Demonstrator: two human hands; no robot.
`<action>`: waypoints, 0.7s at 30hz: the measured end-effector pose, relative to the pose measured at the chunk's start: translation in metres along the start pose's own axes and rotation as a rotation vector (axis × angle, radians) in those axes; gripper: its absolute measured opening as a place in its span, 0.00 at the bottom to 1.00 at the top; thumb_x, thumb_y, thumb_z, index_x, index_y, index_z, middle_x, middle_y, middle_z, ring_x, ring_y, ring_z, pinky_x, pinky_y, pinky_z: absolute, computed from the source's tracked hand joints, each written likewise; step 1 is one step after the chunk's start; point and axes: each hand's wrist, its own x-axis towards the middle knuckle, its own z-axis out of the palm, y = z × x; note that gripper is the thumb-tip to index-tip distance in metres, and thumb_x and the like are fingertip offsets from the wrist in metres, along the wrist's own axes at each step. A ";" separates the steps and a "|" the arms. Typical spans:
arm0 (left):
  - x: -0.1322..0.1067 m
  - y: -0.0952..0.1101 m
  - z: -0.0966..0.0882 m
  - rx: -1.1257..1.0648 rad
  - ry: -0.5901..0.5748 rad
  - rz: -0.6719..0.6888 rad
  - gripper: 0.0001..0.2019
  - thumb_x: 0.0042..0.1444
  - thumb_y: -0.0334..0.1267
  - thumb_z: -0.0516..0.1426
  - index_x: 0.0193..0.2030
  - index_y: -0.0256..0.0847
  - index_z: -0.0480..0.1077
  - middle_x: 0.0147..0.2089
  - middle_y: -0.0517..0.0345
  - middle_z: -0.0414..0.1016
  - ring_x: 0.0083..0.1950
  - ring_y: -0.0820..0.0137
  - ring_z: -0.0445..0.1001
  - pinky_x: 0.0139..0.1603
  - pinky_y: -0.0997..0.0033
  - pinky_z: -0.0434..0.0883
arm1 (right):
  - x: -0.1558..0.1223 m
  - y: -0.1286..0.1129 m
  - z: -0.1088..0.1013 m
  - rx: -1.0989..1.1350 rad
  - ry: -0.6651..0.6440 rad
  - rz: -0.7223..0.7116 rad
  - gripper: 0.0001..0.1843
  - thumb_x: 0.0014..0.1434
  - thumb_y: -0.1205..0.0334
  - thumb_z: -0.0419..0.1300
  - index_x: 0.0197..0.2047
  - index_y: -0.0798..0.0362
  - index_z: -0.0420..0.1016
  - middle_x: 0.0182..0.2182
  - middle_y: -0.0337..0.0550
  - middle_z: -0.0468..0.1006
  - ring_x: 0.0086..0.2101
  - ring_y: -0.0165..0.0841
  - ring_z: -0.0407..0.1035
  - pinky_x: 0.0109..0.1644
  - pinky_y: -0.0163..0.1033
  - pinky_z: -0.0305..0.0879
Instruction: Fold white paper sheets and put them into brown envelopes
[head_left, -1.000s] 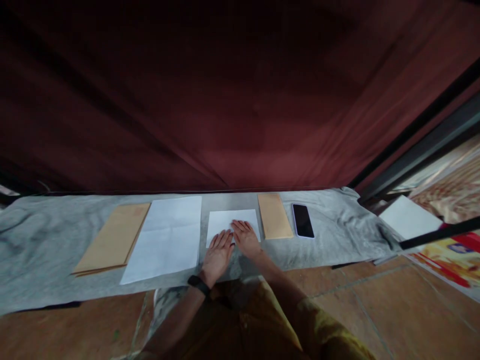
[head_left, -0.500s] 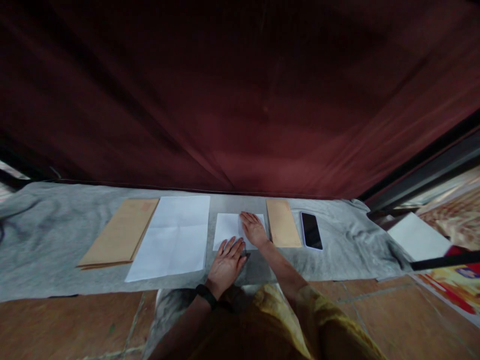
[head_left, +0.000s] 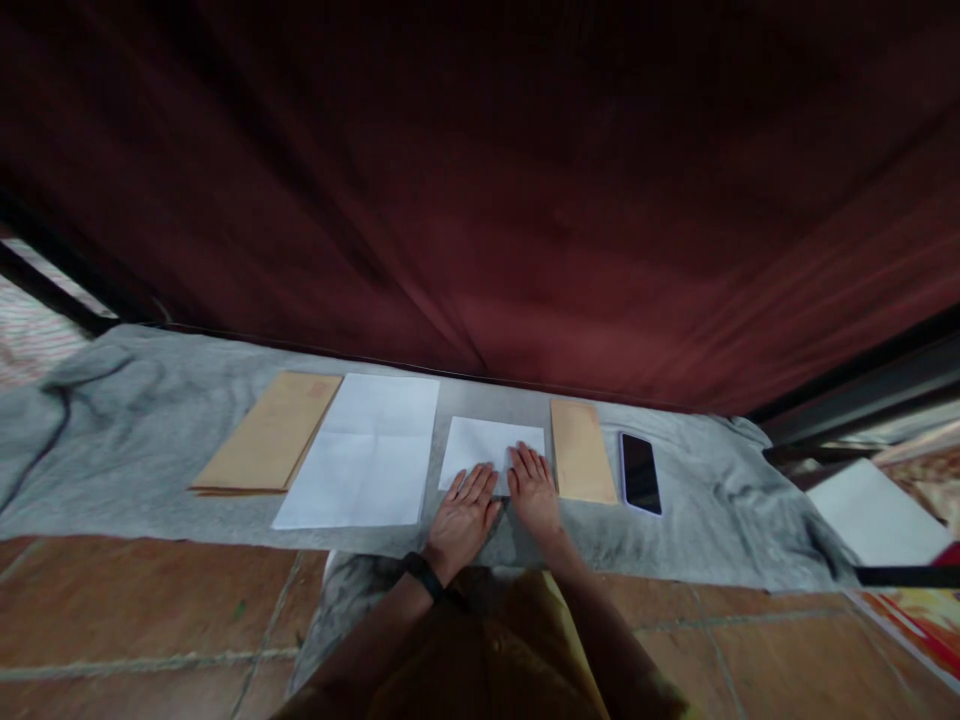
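Note:
A small white sheet of paper (head_left: 487, 440), seemingly folded, lies flat on the grey cloth in front of me. My left hand (head_left: 463, 512) rests on its near left edge, palm down with fingers stretched out. On its right part lies my right hand (head_left: 533, 490), also flat, fingers extended. Both hands press from above and grip nothing. Left of the small sheet is a larger stack of white paper (head_left: 367, 460) with crease lines. A brown envelope (head_left: 583, 450) lies just right of my right hand.
Larger brown envelopes (head_left: 262, 435) lie at the left of the grey cloth (head_left: 705, 500). A phone (head_left: 640, 473) with a dark screen is at the right. Behind the surface hangs a dark red curtain (head_left: 480, 250). A white box-like object (head_left: 877, 510) stands at far right.
My right hand has slid to the right and nearer across the small sheet. My left hand stays near the near edge. The camera view has tilted slightly.

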 end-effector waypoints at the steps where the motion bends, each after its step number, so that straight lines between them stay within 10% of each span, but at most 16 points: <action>1: 0.002 0.002 0.001 0.015 0.005 -0.027 0.23 0.70 0.42 0.46 0.68 0.37 0.63 0.72 0.50 0.62 0.74 0.63 0.58 0.74 0.53 0.56 | -0.002 0.000 -0.001 -0.003 0.004 0.006 0.25 0.72 0.63 0.47 0.70 0.54 0.62 0.68 0.52 0.63 0.68 0.42 0.54 0.70 0.53 0.52; 13: 0.073 -0.013 0.022 0.023 -0.062 -0.068 0.25 0.69 0.40 0.44 0.70 0.41 0.60 0.73 0.52 0.60 0.75 0.57 0.54 0.74 0.46 0.50 | -0.005 -0.001 -0.004 0.044 0.018 0.011 0.25 0.72 0.61 0.47 0.69 0.56 0.64 0.66 0.55 0.66 0.67 0.43 0.56 0.69 0.55 0.51; 21: 0.075 -0.038 0.020 0.044 -0.052 -0.065 0.25 0.69 0.45 0.44 0.71 0.45 0.59 0.74 0.53 0.58 0.76 0.58 0.52 0.75 0.47 0.46 | -0.006 -0.001 -0.006 0.049 0.023 0.019 0.25 0.72 0.61 0.45 0.69 0.54 0.62 0.67 0.52 0.65 0.67 0.42 0.56 0.70 0.52 0.49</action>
